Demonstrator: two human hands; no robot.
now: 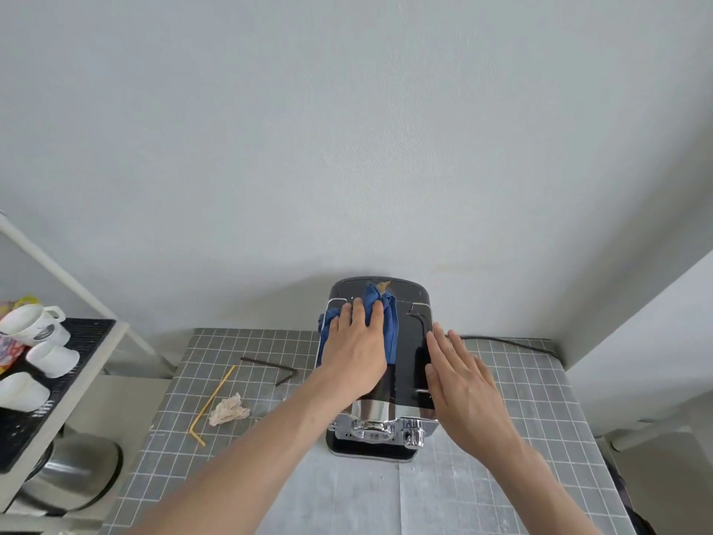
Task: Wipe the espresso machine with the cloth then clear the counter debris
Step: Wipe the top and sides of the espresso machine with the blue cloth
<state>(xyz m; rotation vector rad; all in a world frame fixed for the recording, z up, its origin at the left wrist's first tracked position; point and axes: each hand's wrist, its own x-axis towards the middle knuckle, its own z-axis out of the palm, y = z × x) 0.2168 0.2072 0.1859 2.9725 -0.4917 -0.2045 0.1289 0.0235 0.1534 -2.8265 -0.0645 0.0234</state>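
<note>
Wiping step. The left hand, fingers flat, presses a crumpled blue cloth onto the glossy black-and-chrome espresso machine; the right hand, open, steadies its side. Next: clearing the crumpled tissue and yellow straw from the grey gridded desk.

White mugs on black mat
</note>
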